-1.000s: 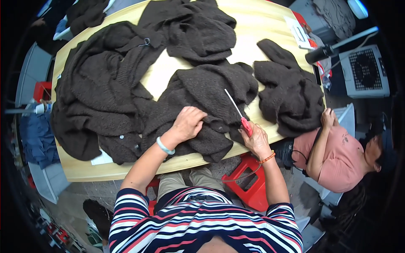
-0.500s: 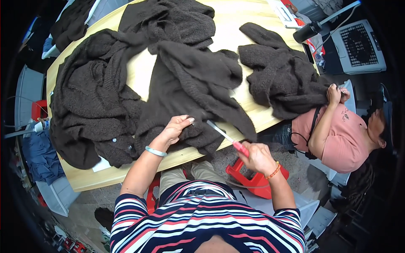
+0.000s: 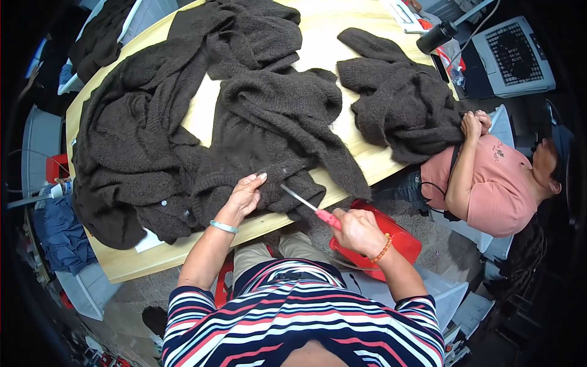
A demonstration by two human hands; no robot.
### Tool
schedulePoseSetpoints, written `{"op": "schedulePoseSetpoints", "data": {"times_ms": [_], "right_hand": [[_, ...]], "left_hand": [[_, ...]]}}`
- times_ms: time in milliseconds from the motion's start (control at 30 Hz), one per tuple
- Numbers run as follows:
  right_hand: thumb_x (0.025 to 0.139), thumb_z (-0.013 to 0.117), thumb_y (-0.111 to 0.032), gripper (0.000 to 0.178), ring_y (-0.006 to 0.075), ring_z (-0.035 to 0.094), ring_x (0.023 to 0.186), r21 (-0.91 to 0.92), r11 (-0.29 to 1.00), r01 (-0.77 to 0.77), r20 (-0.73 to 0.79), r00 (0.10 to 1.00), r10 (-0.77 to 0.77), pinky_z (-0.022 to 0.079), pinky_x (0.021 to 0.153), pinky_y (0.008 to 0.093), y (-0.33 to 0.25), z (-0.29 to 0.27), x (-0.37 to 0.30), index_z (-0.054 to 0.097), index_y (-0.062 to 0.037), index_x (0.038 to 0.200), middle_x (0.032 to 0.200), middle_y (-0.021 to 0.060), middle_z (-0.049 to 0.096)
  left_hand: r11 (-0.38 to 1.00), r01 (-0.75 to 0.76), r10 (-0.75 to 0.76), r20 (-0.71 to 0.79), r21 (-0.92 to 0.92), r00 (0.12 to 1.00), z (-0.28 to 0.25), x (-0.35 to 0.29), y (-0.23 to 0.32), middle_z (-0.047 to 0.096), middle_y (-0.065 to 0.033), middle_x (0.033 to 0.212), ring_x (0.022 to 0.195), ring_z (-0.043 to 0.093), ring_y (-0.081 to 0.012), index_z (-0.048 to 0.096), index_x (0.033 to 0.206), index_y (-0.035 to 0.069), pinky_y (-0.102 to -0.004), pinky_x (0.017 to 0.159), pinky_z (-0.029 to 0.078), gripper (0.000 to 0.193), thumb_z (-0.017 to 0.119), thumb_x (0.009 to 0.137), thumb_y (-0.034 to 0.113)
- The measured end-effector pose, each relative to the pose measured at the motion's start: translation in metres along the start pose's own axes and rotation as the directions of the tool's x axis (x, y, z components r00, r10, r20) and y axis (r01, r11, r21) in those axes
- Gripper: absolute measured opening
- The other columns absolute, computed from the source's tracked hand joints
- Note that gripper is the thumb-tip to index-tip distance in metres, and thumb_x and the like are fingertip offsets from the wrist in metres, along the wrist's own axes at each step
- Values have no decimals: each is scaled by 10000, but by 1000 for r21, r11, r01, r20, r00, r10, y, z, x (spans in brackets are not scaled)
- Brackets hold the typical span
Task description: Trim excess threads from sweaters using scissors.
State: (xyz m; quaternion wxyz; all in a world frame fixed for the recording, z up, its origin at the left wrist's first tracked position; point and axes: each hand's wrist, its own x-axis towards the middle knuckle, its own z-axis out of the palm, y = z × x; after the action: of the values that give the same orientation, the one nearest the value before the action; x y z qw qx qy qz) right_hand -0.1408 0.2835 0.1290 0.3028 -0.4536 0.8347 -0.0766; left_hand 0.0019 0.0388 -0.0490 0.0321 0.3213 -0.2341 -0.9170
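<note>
Right hand (image 3: 359,232) is clenched around the pink-red handle of a slim tool with a narrow metal shaft (image 3: 299,199), whose tip points at the dark brown, fuzzy knitted garment (image 3: 269,137) lying in folds at the near middle of the pale wooden worktop (image 3: 137,261); whether the tip touches the knit, I cannot tell. The left hand (image 3: 244,194) rests at the garment's near part, fingers bent and close together, though it is unclear whether they pinch a fold. At the upper left, a pale grey plastic bin (image 3: 134,19) holds dark cloth (image 3: 105,38). Crumpled blue fabric (image 3: 61,229) lies in another pale grey bin (image 3: 84,292), left of the worktop. A third grey bin (image 3: 502,127) stands behind a co-worker in a pink shirt (image 3: 498,183); its contents are hidden.
</note>
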Motion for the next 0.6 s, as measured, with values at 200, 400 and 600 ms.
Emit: {"op": "schedulePoseSetpoints", "data": {"times_ms": [200,400,600], "right_hand": [[844,632,-239,208,372,648,596,-5,991,133,45,990,-132,517,546,455,-7,9,-8,624,-32,863,601,205,610],[859,602,-236,228,359,665,628,-71,997,-28,4,1000,28,529,598,456,-9,10,0,621,-10,844,628,200,631],[850,611,-241,226,366,674,673,-20,1000,7,62,998,-5,531,616,472,-15,14,3,633,-17,868,668,210,643]], "left_hand": [[997,45,-43,-43,59,998,5,0,5,692,-50,962,893,660,-133,640,996,39,-237,820,537,72,625,926,46],[998,5,-3,-43,55,999,-5,-1,-1,696,-64,992,911,660,-140,649,1008,33,-263,885,519,90,628,922,46],[996,79,-77,-35,52,996,-13,0,-1,694,-71,1001,954,654,-149,646,1007,28,-266,897,517,85,613,932,51]]}}
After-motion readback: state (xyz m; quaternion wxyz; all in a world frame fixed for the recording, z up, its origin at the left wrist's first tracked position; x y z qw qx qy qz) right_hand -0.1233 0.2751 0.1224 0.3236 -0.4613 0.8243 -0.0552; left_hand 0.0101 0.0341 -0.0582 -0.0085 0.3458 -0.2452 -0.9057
